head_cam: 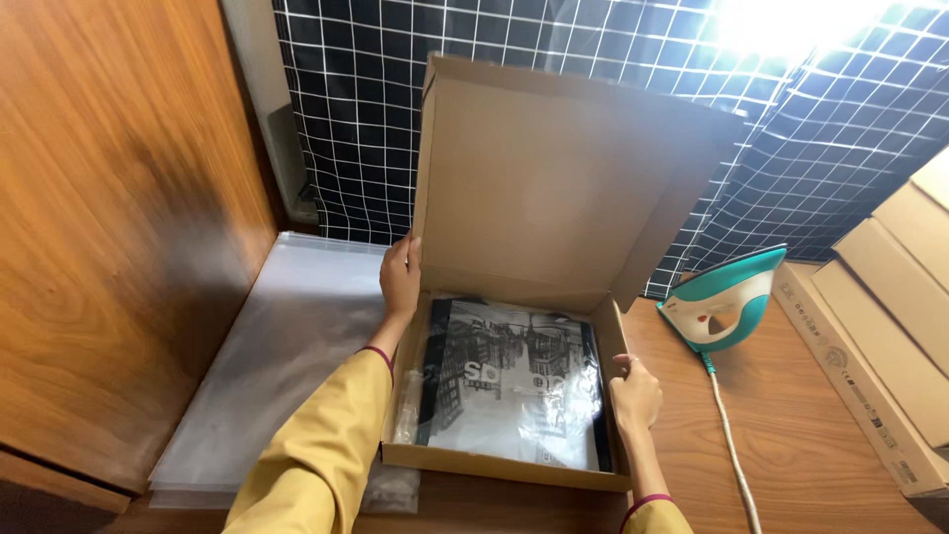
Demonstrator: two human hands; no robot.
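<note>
left hand [400,275]: gripping the left edge of the cardboard box [504,465] at the lid hinge corner, fingers curled onto the wall, closed on it
right hand [635,393]: clamped on the right side wall of the box, thumb inside, fingers outside
box position: between both hands, on the wooden table [791,435], lid [554,178] standing open and tilted back, away from the hands
contents: flat garment in a clear plastic bag [514,381], black-and-white city print, lying flat on the box bottom, just inside both hands
box handling: likely light, corrugated card, stiff at walls but flexes at the flaps; best taken by opposite side walls as now, not by the lid
bagged garment handling: soft, floppy, film looks slippery and glossy; judged to slide if box tips; lift by edges with both hands
left of left hand: stack of clear plastic bags [287,346] flat on table, near the box, touching or just beside, cannot tell
right of right hand: teal and white clothes iron [727,302] standing on its heel, white cord [732,445] trailing toward the viewer
far right: more flat cardboard boxes [890,326] stacked, well apart from the hand
behind box: black grid-pattern curtain [395,99]
left side: wooden panel [109,218]
sleeves: mustard yellow, both arms
</note>
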